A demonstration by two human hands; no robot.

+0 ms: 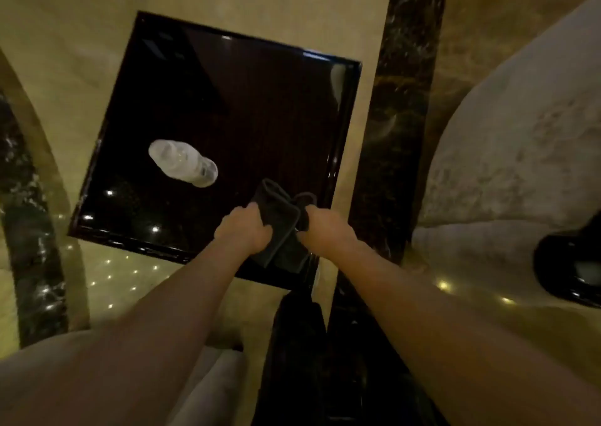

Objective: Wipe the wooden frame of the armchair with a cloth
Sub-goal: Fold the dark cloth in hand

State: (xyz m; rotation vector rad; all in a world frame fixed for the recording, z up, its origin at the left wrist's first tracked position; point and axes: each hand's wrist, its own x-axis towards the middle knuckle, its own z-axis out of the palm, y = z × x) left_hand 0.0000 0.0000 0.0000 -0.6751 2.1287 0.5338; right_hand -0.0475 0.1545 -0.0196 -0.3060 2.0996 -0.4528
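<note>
I hold the cloth (pixel 279 227) between both hands over the near right corner of the table (pixel 227 107); left hand (pixel 242 230) and right hand (pixel 320 230) each have a grip closed on an edge; it is soft, light, limp, best bunched into a pad; the bottle (pixel 182 163) looks nearly empty; the armchair (pixel 507 152) sits right, its frame (pixel 569 269) dark and glossy.
</note>
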